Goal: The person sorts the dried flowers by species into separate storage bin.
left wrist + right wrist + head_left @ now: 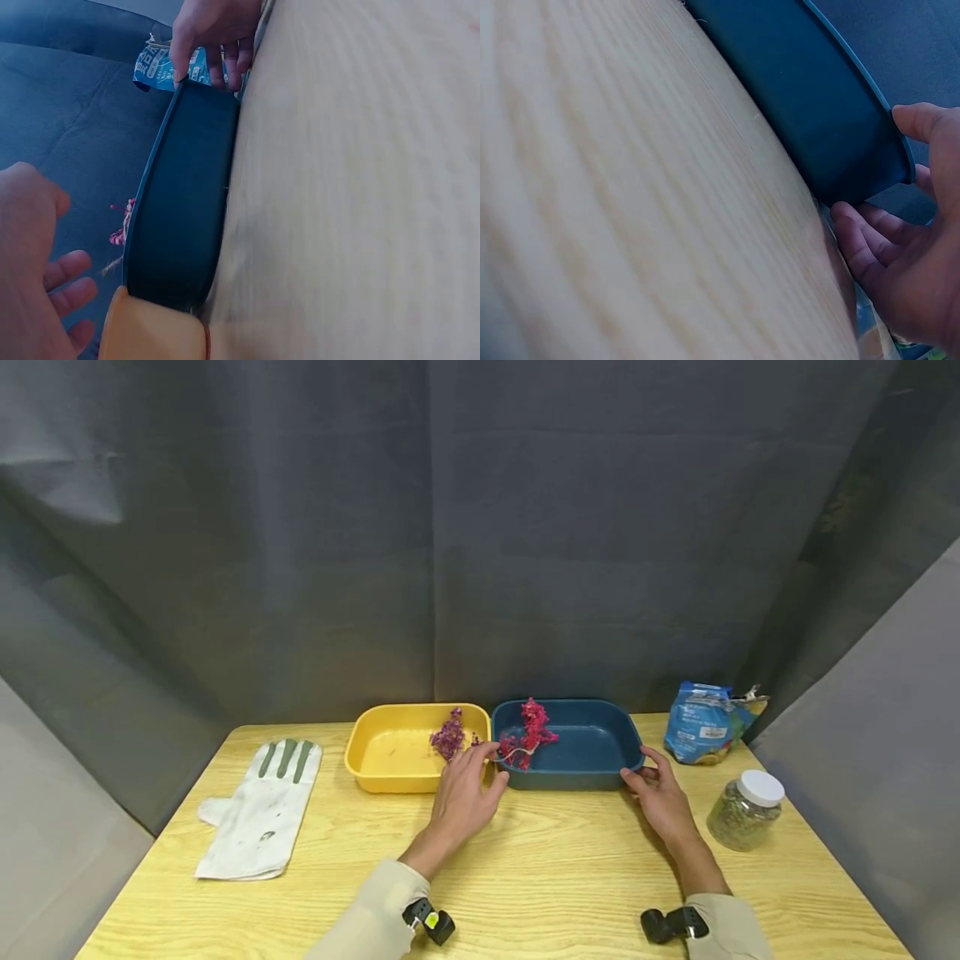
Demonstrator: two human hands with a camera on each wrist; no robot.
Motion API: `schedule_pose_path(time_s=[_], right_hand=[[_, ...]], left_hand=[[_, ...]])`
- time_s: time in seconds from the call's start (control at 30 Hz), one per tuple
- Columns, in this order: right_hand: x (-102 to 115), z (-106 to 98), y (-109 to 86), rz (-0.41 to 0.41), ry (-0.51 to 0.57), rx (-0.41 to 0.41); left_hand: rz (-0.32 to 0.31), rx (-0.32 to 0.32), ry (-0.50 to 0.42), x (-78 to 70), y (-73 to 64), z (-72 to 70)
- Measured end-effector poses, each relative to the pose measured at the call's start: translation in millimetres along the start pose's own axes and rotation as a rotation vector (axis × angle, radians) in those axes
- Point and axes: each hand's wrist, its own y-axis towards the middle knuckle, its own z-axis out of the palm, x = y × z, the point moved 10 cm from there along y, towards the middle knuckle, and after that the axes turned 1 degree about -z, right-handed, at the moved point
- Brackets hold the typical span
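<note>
A dark blue bin (562, 781) stands beside a yellow bin (408, 784), their short sides meeting. My right hand (663, 797) holds the blue bin's right front corner, thumb at the rim and fingers bent against the end wall, as the right wrist view shows. Over the seam between both bins, my left hand (463, 797) hovers with thumb and fingers apart and nothing visible in its grasp. A sprig of pink dried flowers (535, 718) lies in the blue bin's left end, its pale stem near my left fingertips. Purple dried flowers (448, 737) lie in the yellow bin's right part.
On the left of the wooden table (540, 868) lies a white glove (255, 827) with green finger patches. A blue bag (697, 727) and a white-lidded jar (742, 817) of green dried bits stand at the right. A dark curtain (480, 543) hangs behind.
</note>
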Motion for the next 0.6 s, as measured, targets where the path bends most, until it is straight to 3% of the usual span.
schedule_pose_path(time_s=[0.37, 0.47, 0.6], right_hand=[[2, -5, -1.5, 0.001, -0.026, 0.009], [5, -5, -3.1, -0.017, -0.056, 0.016], [12, -7, -4.4, -0.072, -0.171, -0.001]], left_hand=[[0.096, -0.070, 0.148, 7.3, -29.8, -19.4], [0.095, -0.071, 0.162, 11.3, -34.2, -23.6], [0.073, -0.070, 0.182, 20.4, -37.7, -29.9]])
